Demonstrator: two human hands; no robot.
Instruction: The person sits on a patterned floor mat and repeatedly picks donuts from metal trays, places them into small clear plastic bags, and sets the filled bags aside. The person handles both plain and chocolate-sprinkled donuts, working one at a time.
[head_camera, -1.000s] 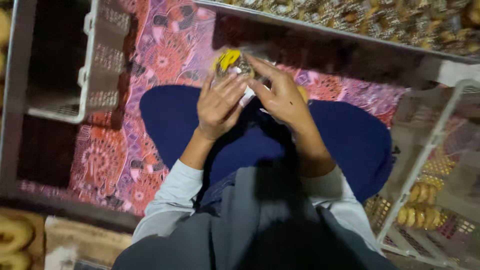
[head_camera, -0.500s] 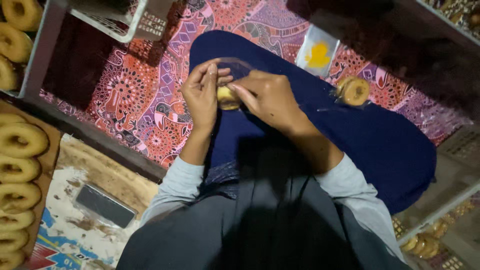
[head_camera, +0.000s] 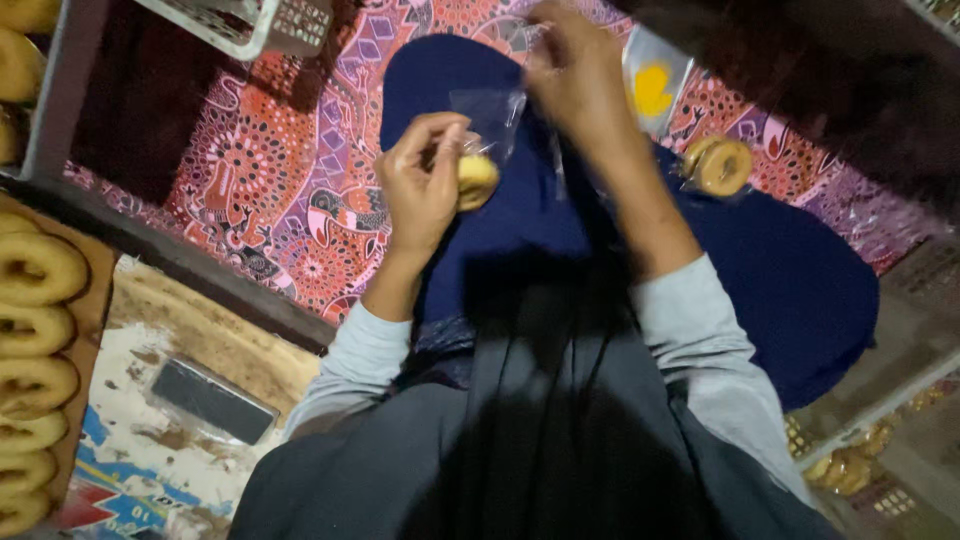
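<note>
The left hand (head_camera: 420, 190) grips a golden ring-shaped pastry (head_camera: 476, 180) inside a clear plastic bag (head_camera: 492, 120), unsealed; the right hand (head_camera: 575, 70) pinches the bag's top above the pastry.

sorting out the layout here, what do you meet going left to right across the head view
ring pastries on the board → dark phone → left hand → small pastry in clear bag → right hand → wrapped ring pastry

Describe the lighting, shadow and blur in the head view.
Head view: dim light; a deep shadow covers the lower centre over the dark garment; the upper right corner is nearly black; the right hand is motion-blurred, while the left hand, holding a pale ring-shaped pastry in a clear plastic bag, looks sharper.
</note>
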